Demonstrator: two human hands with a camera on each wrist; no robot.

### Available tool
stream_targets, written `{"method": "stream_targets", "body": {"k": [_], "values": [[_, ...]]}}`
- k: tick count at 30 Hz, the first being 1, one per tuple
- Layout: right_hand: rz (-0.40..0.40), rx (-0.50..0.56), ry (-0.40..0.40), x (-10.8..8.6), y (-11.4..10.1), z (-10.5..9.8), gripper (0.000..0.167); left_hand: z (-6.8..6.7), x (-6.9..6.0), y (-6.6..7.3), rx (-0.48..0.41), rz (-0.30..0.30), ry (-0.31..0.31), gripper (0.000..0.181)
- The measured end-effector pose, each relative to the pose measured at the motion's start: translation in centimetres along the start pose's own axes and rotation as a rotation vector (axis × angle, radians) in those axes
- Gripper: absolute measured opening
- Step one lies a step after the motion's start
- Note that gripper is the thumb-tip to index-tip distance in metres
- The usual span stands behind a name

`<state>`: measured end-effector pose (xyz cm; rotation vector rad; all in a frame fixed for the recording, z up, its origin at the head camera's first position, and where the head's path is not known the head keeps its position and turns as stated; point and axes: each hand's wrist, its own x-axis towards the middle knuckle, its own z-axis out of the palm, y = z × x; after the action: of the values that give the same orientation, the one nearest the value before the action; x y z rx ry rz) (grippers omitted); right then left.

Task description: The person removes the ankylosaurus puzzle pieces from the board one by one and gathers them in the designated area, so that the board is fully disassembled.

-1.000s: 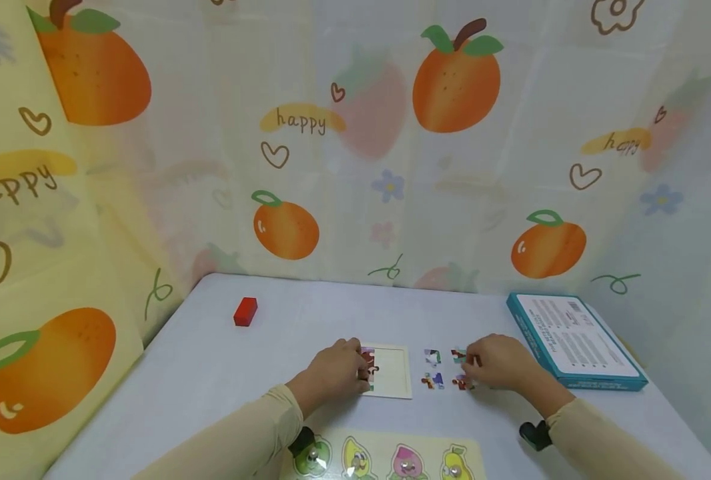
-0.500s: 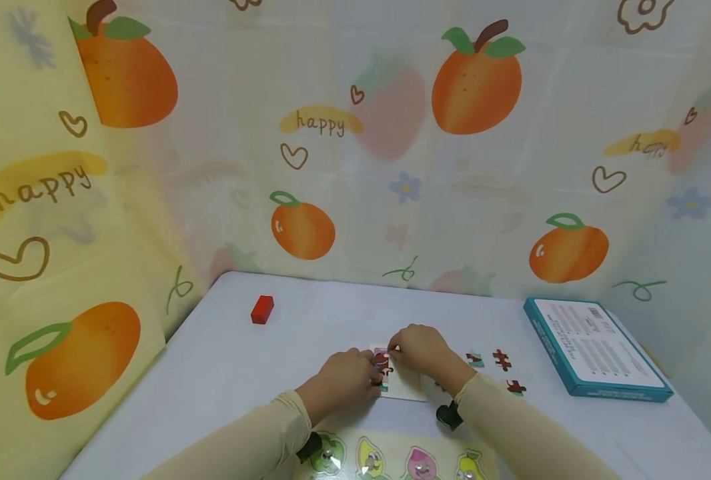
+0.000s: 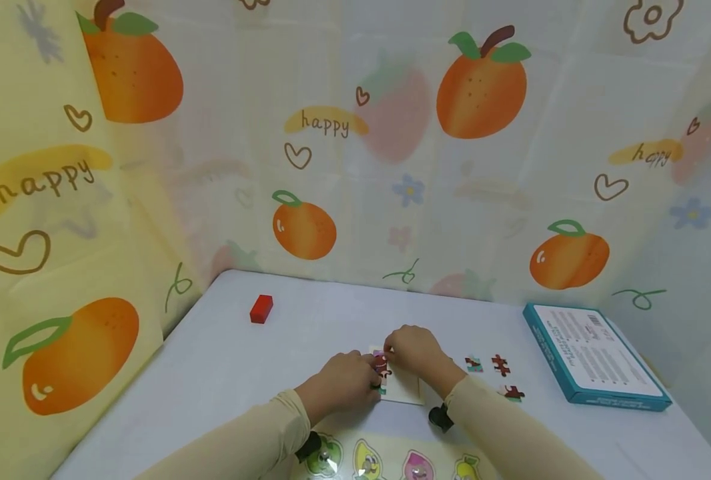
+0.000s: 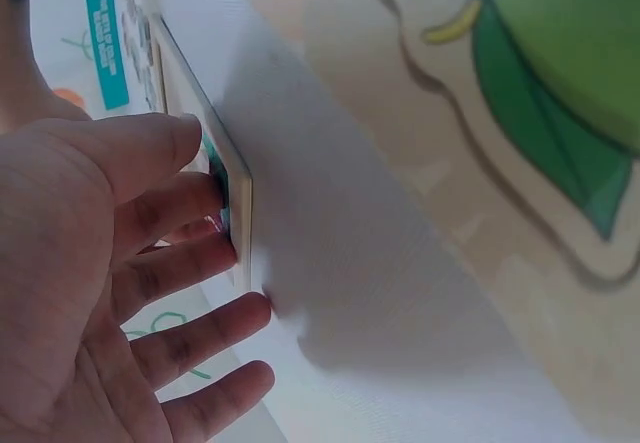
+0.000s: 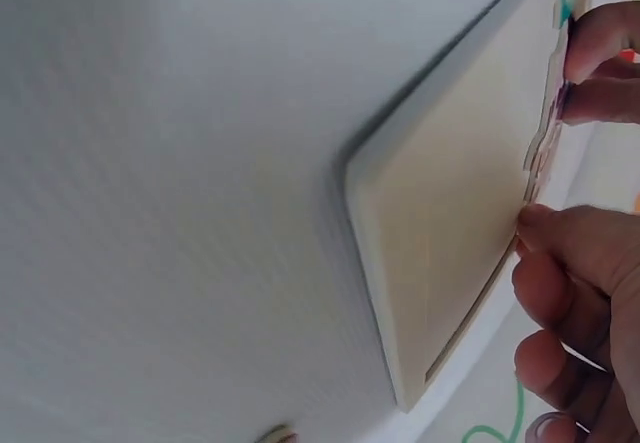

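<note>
A shallow cream puzzle tray [image 3: 405, 388] lies on the white table, with joined jigsaw pieces [image 3: 384, 377] along its left side. My left hand [image 3: 343, 381] rests on that side; in the left wrist view its fingers [image 4: 180, 278] reach the tray's edge, loosely extended. At the tray's far edge, my right hand [image 3: 418, 352] pinches a jigsaw piece, mostly hidden by the fingers. The right wrist view shows its thumb and forefinger together at the tray's rim [image 5: 375, 273], just beside the joined pieces.
Loose jigsaw pieces [image 3: 501, 365] lie right of the tray, some hidden by the right forearm. A teal box [image 3: 595, 353] lies farther right. A red block [image 3: 261, 309] stands at the back left. A fruit knob puzzle board [image 3: 391, 460] lies nearest the body.
My right hand has left the loose pieces and moved left to the tray's far edge, where it now stays with a piece. My left hand has kept its place on the tray.
</note>
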<state>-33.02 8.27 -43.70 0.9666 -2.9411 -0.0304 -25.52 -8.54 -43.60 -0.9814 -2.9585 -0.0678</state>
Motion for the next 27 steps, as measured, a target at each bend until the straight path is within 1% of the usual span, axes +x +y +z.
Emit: {"method": "stream_targets", "body": {"k": [3, 6, 10, 12, 15, 17, 19, 21, 23, 27], "values": [[-0.019, -0.023, -0.020, 0.2, -0.3, -0.2, 0.009, -0.2, -0.1, 0.1, -0.005, 0.002, -0.005, 0.011], [-0.038, -0.061, -0.036, 0.4, -0.4, -0.1, 0.012, -0.3, -0.2, 0.1, 0.001, 0.004, 0.004, 0.010], [-0.055, -0.098, -0.030, 0.5, -0.5, 0.2, 0.015, -0.2, -0.2, 0.1, 0.011, 0.013, 0.011, 0.008], [-0.064, -0.094, -0.015, 0.5, -0.5, 0.2, 0.017, -0.1, -0.1, 0.0, 0.012, 0.019, 0.007, 0.008], [-0.078, -0.064, 0.017, 0.3, -0.3, -0.1, 0.021, 0.1, 0.0, 0.1, 0.018, 0.024, -0.007, 0.009], [-0.077, -0.036, 0.028, 0.1, -0.1, -0.5, 0.020, 0.1, 0.1, 0.1, 0.018, 0.020, -0.020, 0.010], [-0.063, -0.006, 0.028, -0.2, 0.3, -1.0, 0.015, 0.1, 0.2, 0.2, 0.017, 0.014, -0.033, 0.011], [-0.042, 0.034, 0.011, -0.8, 0.9, -1.6, 0.011, 0.0, 0.2, 0.2, 0.014, 0.009, -0.046, 0.012], [-0.001, 0.075, -0.025, -1.6, 1.6, -2.2, 0.009, -0.1, 0.2, 0.3, 0.004, -0.001, -0.053, 0.014], [0.079, 0.193, -0.105, -3.9, 3.4, -2.8, 0.006, -0.2, 0.0, 0.2, -0.015, -0.024, -0.057, 0.019]]}}
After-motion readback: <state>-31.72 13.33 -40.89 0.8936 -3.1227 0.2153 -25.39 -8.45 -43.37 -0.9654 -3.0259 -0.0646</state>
